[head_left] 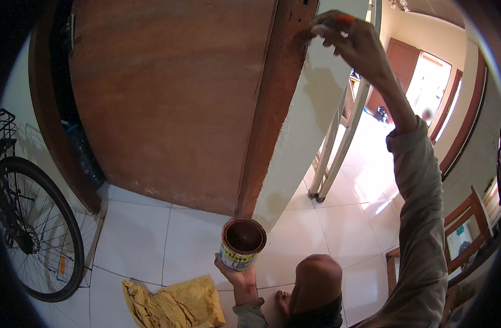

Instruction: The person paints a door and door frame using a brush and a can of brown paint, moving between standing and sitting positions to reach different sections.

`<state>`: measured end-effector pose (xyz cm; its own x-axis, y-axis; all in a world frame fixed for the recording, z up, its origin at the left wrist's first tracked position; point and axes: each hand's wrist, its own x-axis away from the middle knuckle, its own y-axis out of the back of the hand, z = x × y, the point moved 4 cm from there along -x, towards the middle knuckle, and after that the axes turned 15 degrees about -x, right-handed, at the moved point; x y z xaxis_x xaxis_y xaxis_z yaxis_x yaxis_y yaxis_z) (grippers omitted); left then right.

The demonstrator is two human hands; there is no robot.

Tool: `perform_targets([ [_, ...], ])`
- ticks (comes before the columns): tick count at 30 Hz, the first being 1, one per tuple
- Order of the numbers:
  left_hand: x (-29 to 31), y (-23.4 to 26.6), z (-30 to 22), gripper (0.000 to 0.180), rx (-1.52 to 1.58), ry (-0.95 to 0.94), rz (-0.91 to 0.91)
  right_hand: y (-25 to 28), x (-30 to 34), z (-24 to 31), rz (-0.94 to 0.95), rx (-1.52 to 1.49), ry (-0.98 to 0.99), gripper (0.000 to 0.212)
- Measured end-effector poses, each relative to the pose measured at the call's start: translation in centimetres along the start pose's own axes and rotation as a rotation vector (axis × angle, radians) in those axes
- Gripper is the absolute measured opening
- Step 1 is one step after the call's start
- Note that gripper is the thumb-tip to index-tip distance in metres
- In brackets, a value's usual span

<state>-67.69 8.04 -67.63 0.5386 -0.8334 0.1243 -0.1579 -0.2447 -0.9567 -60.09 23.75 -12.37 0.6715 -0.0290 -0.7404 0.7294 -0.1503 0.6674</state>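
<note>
My left hand (pixel 239 277) supports an open paint can (pixel 240 259) from below, its fingers around the base. Dark brown paint coats the inside and rim of the can. My right arm reaches up to the door frame (pixel 272 117), which is reddish brown. In my right hand (pixel 355 48) is a paintbrush (pixel 345 19), of which an orange part of the handle shows between the fingers. Its dark bristle end is at the frame's edge beside the white wall and is hard to make out. The brown door (pixel 168 104) stands left of the frame.
A bicycle wheel (pixel 78 246) stands at the left. A crumpled yellow cloth (pixel 176 303) lies on the white tiles, near my bare knee (pixel 319 273). Beyond the white wall (pixel 294 147) stands a ladder (pixel 338 147). A wooden chair (pixel 469 235) is at the right.
</note>
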Motion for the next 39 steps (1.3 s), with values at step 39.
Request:
perform_targets([
  [39, 0.2, -1.0, -1.7, 0.063, -0.02, -0.015, -0.007, 2.8, -6.0, 0.4, -0.236, 0.336, 0.534, 0.018],
])
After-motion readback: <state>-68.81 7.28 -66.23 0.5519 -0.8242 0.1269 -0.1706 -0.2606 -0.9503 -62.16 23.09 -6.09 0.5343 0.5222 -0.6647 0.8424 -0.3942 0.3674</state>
